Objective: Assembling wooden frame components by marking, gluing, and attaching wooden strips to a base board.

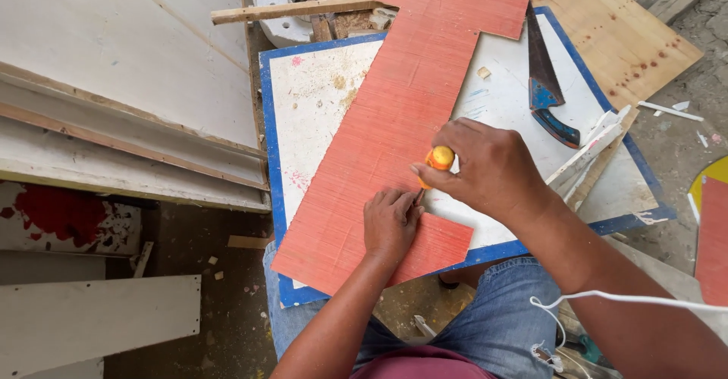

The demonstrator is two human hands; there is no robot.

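Boards come first: a white board with blue edging [318, 106] carries a red laminate sheet [394, 121] running from its far edge to its near edge. A hand saw [544, 83] lies toward its right edge. The left hand [388, 223] presses flat, fingers spread, on the sheet. The right hand [485, 168] is closed around an orange-handled tool [440, 159], tip just beside the left fingers (a slip could likely nick them).

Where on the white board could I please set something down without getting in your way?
The bare patch of the white board left of the red sheet is free. Right of the sheet it is crowded: a saw, wood strips and both hands.
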